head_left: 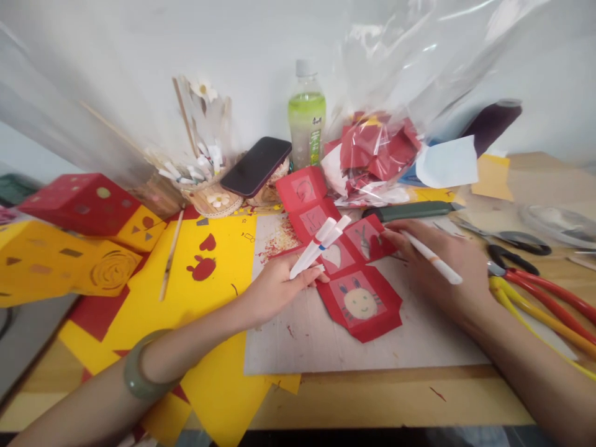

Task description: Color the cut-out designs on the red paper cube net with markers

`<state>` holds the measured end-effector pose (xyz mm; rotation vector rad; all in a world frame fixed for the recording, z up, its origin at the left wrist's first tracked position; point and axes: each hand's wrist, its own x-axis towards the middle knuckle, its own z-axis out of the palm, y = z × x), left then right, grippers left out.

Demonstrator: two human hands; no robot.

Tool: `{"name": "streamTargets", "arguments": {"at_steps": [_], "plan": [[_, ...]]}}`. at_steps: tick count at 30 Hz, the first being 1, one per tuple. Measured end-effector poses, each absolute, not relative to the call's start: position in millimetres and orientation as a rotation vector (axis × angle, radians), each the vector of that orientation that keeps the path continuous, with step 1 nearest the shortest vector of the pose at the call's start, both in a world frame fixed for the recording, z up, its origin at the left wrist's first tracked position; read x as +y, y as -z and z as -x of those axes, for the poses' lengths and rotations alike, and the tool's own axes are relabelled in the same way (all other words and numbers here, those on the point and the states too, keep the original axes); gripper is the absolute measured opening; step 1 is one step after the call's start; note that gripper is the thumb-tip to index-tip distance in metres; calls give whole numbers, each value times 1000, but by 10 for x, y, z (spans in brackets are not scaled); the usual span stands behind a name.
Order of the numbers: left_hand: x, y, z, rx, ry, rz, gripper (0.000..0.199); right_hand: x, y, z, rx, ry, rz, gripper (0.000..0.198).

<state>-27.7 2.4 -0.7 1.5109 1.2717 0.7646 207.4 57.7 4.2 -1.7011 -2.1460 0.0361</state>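
A red paper cutout (336, 308), shaped like an unfolded box, lies on a pale board (288, 347). Its panels carry small drawings, among them a smiling round face (361, 303). My left hand (274, 288) is closed around white marker pens (316, 245), which point up and away; its fingertips rest by the cutout's left edge. On the right, my right hand (442, 267) grips another white marker pen (435, 259) with an orange band. Its fingers touch or nearly touch the cutout's right panel, and the pen's tip is hard to make out.
Yellow paper (223, 354) with red shapes spreads at left, beside red and yellow paper boxes (84, 205). Behind stand a phone (257, 164), a basket of pens (209, 195), a green bottle (306, 118) and a plastic bag of red scraps (377, 149). Scissors (516, 239) and red-and-yellow-handled tools (544, 292) lie right.
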Motion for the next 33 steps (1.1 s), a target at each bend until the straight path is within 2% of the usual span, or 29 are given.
{"name": "streamTargets", "arguments": {"at_steps": [4,8,16,22,27,30,33], "plan": [[29,3,279,1271,-760,-1512,24,607,-52,-2086,-2110,-18,1761,34],[32,25,278,1234,-806,-1474,23,638,-50,-2094,-2016,-367,1543,27],[10,25,266,1206,-934,-1407,26,494,-211,-2029,-1582,-646,1306,4],[35,42,280,1280,-1196,-1261,34,463,-293,-2069,-1387,-649,973,10],[51,51,277,1273,-1165,-1165,40,417,-413,-2010,-1428,-646,867,14],[36,34,251,1311,-1105,-1198,39,322,-611,-1765,-1467,-738,849,12],[-6,-45,240,1386,-995,-1360,33,204,-809,-1355,-1509,-1010,777,9]]}}
